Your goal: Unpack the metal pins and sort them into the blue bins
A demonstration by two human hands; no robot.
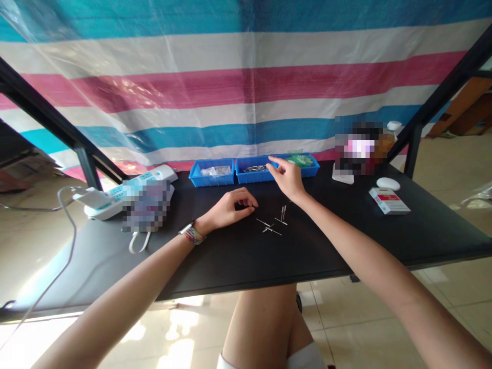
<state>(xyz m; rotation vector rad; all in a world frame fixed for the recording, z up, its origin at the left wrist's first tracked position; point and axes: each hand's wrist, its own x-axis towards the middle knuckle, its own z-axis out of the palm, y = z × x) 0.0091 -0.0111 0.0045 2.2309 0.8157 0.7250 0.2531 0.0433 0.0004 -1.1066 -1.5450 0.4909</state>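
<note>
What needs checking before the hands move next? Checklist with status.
1. Right hand free: ok; thumb and index finger apart, nothing visible between them.
2. Left hand free: cannot tell; fingers curled, nothing visible in them.
3. Middle blue tray stocked: ok; metal pieces inside.
4. Loose metal pieces lined up: not ok; they lie at mixed angles on the black table.
5. White cable clear of both hands: ok; far left.

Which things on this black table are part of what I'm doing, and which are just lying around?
Apparently in use:
thin metal pieces on the table, near your left hand
middle blue bin, behind your right hand
probably left blue bin and right blue bin

Seemingly just lying about:
power strip
red-and-white box
white oval object
</note>
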